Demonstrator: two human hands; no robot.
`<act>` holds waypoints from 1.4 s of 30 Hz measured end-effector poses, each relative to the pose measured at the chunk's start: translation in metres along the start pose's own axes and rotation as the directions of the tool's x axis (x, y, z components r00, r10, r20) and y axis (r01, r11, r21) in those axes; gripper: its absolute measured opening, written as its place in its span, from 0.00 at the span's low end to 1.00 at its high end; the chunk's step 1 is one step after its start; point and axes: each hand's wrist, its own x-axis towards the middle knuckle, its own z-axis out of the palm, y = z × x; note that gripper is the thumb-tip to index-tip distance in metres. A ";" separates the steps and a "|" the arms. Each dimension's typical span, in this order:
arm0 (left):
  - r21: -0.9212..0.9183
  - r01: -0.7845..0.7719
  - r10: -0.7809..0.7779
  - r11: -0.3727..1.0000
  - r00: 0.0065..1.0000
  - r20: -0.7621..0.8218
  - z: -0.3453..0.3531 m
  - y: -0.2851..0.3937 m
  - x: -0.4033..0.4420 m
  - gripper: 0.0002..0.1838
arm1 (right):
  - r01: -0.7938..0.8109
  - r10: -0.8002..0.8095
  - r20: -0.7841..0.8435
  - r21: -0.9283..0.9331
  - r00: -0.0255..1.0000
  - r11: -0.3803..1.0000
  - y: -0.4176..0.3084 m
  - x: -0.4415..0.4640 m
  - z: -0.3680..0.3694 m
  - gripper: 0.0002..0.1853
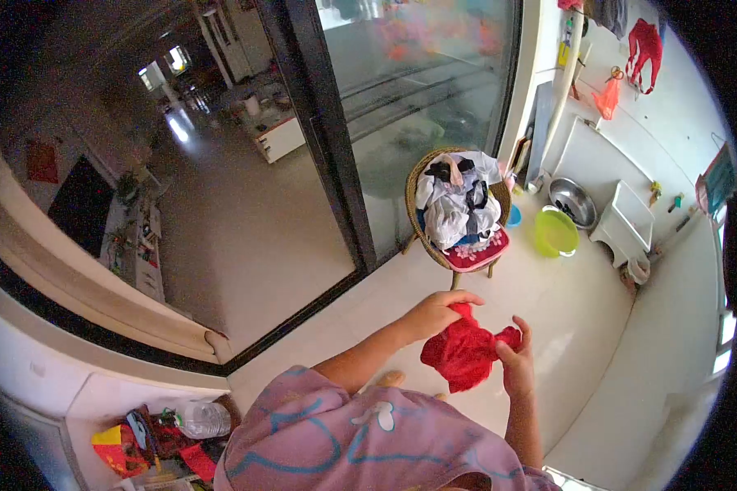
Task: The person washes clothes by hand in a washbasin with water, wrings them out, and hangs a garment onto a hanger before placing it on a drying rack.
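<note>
A small red garment [464, 350] hangs stretched between my two hands in front of my body; it looks like a pair of underpants, though its full shape is bunched up. My left hand [438, 315] pinches its upper left edge. At the opposite side, my right hand [516, 360] grips a gathered corner between thumb and fingers. Just beyond my hands stands a wicker chair [412, 204] heaped with white and dark clothes [458, 204]. A red patterned cushion [479, 252] shows under the heap at the chair's front.
Right of the chair are a lime-green basin [555, 232], a metal basin [573, 202] and a white washing sink [628, 217]. A dark-framed glass sliding door [327, 131] is at the left. Bags and a plastic bottle [203, 419] lie at lower left. Red clothing [644, 56] hangs on the wall.
</note>
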 end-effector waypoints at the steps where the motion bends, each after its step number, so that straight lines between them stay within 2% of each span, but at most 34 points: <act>1: 0.073 -0.021 0.020 0.997 1.000 0.007 0.003 0.017 -0.001 0.29 | -0.033 0.036 0.035 -0.064 0.999 0.997 0.002 -0.005 0.011 0.37; 2: 0.148 -0.042 0.040 0.988 0.999 0.015 0.003 0.030 -0.001 0.29 | -0.064 0.073 0.069 -0.126 0.995 0.990 0.004 -0.009 0.020 0.39; 3: 0.137 -0.068 0.069 0.988 0.998 -0.003 -0.004 0.036 0.001 0.28 | -0.101 0.120 0.106 -0.172 0.987 0.980 0.007 -0.009 0.023 0.38; 6: 0.087 -0.156 0.164 0.984 0.982 -0.094 -0.034 0.044 0.009 0.26 | -0.346 0.325 0.164 0.124 0.931 0.930 0.025 -0.003 0.008 0.34; 7: 0.060 -0.195 0.202 0.979 0.968 -0.149 -0.048 0.042 0.012 0.26 | -0.232 0.198 0.154 0.256 0.968 0.938 0.044 -0.002 -0.002 0.32; 8: 0.035 -0.233 0.236 0.972 0.950 -0.206 -0.061 0.041 0.015 0.25 | -0.190 0.138 0.154 0.404 0.978 0.895 0.037 -0.003 0.002 0.33; 9: -0.127 -0.184 0.155 0.975 0.965 -0.209 -0.072 0.040 0.017 0.23 | -0.147 0.080 0.146 0.542 0.986 0.828 0.025 -0.007 0.006 0.34; 10: -0.039 -0.216 0.201 0.976 0.950 -0.240 -0.082 0.033 0.024 0.24 | -0.103 0.023 0.127 0.667 0.992 0.738 0.019 -0.010 0.011 0.35; 11: 0.048 -0.243 0.247 0.969 0.933 -0.263 -0.091 0.019 0.036 0.25 | 0.145 -0.134 -0.065 0.624 0.989 0.768 0.027 -0.017 0.017 0.39; 12: 0.127 -0.259 0.285 0.957 0.920 -0.269 -0.097 0.003 0.046 0.26 | 0.105 -0.144 0.018 0.595 0.989 0.797 0.023 -0.016 0.033 0.38; 13: 0.132 -0.207 0.233 0.969 0.946 -0.224 -0.103 -0.015 0.058 0.23 | 0.079 -0.138 0.063 0.563 0.988 0.823 0.013 -0.014 0.050 0.37; 14: 0.127 -0.147 0.166 0.981 0.974 -0.155 -0.104 -0.029 0.069 0.20 | 0.072 -0.248 0.205 0.617 0.947 0.783 0.004 -0.011 0.057 0.37; 15: 0.126 -0.034 0.047 0.992 0.994 -0.103 -0.102 -0.010 0.064 0.17 | 0.185 -0.180 -0.065 0.566 0.982 0.803 -0.028 -0.015 0.082 0.39; 16: 0.143 -0.011 0.016 0.990 0.999 -0.038 -0.105 -0.019 0.077 0.17 | 0.194 -0.217 -0.048 0.661 0.975 0.725 -0.042 -0.010 0.074 0.38; 17: 0.163 0.086 -0.085 0.983 0.996 -0.012 -0.111 -0.026 0.086 0.15 | 0.242 -0.270 -0.071 0.693 0.960 0.679 -0.054 -0.005 0.073 0.37; 18: 0.121 0.088 -0.099 0.989 0.991 0.087 -0.111 -0.034 0.095 0.20 | 0.224 -0.276 -0.059 0.753 0.959 0.619 -0.060 -0.003 0.065 0.39; 20: 0.240 0.017 -0.102 0.971 0.934 0.343 -0.103 -0.021 0.096 0.31 | 0.192 -0.362 0.018 0.824 0.932 0.534 -0.074 -0.001 0.055 0.39; 22: 0.123 -0.016 -0.041 0.992 0.895 0.443 -0.085 -0.008 0.091 0.38 | 0.247 -0.373 -0.022 0.787 0.928 0.566 -0.084 -0.008 0.046 0.39; 23: 0.056 -0.055 0.027 0.997 0.909 0.416 -0.082 -0.002 0.094 0.36 | 0.259 -0.380 -0.024 0.770 0.925 0.583 -0.087 -0.008 0.048 0.39; 24: -0.072 -0.130 0.146 0.989 0.941 0.306 -0.064 -0.006 0.097 0.27 | 0.280 -0.378 -0.050 0.761 0.924 0.585 -0.086 -0.015 0.041 0.39; 26: -0.144 -0.041 0.095 0.989 0.916 0.390 -0.043 0.000 0.105 0.18 | 0.302 -0.367 -0.084 0.747 0.926 0.593 -0.086 -0.022 0.032 0.39; 29: -0.174 0.014 0.080 0.985 0.849 0.522 0.014 0.009 0.099 0.13 | 0.395 -0.379 -0.179 0.668 0.908 0.631 -0.093 -0.035 0.014 0.39; 32: -0.111 -0.227 0.252 0.968 0.858 0.448 0.056 -0.027 0.113 0.14 | 0.501 -0.403 -0.299 0.562 0.865 0.658 -0.108 -0.056 -0.001 0.38; 33: -0.069 -0.229 0.239 0.971 0.927 0.288 0.069 -0.033 0.114 0.15 | 0.538 -0.410 -0.350 0.493 0.842 0.684 -0.115 -0.063 -0.001 0.38; 34: -0.038 -0.179 0.183 0.983 0.966 0.183 0.077 -0.046 0.117 0.14 | 0.567 -0.420 -0.395 0.421 0.817 0.708 -0.125 -0.070 0.000 0.38; 36: 0.008 -0.071 0.071 0.997 0.996 -0.054 0.087 -0.083 0.125 0.12 | 0.578 -0.432 -0.389 0.624 0.813 0.526 -0.140 -0.079 0.000 0.20; 37: -0.022 0.124 -0.124 0.992 0.992 0.012 0.091 -0.103 0.123 0.12 | 0.611 -0.489 -0.370 0.530 0.790 0.587 -0.135 -0.083 -0.012 0.27; 38: -0.045 0.315 -0.311 0.948 0.947 0.081 0.094 -0.121 0.120 0.12 | 0.639 -0.541 -0.339 0.429 0.769 0.639 -0.133 -0.085 -0.023 0.34; 39: -0.121 0.469 -0.415 0.875 0.854 0.313 0.097 -0.136 0.116 0.14 | 0.613 -0.618 -0.213 0.558 0.757 0.559 -0.134 -0.087 -0.029 0.30; 40: -0.155 0.616 -0.458 0.772 0.709 0.536 0.103 -0.143 0.109 0.16 | 0.680 -0.600 -0.339 0.499 0.724 0.538 -0.136 -0.087 -0.027 0.29; 42: -0.277 0.669 -0.295 0.690 0.609 0.736 0.120 -0.120 0.084 0.20 | 0.790 -0.554 -0.571 0.349 0.606 0.504 -0.140 -0.092 -0.022 0.27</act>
